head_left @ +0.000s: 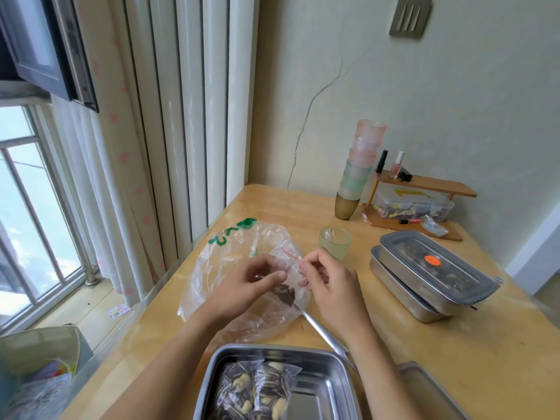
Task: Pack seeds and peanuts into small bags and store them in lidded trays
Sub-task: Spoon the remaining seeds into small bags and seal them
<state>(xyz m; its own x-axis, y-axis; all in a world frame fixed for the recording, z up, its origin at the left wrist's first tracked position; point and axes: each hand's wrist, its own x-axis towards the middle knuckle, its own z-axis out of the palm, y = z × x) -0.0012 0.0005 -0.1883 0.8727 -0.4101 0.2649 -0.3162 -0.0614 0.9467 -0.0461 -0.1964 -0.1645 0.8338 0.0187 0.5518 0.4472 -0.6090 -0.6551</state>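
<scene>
At centre, left hand pinching small seed bag, right hand pinching red tie; bare table toward right edge

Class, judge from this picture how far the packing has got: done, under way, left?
Done: two filled bags lie in the open tray; two lidded trays stand stacked. Under way: the left hand pinches a small bag, the right hand a red tie. Left: seeds show in the big bag; the open tray lacks a lid.
</scene>
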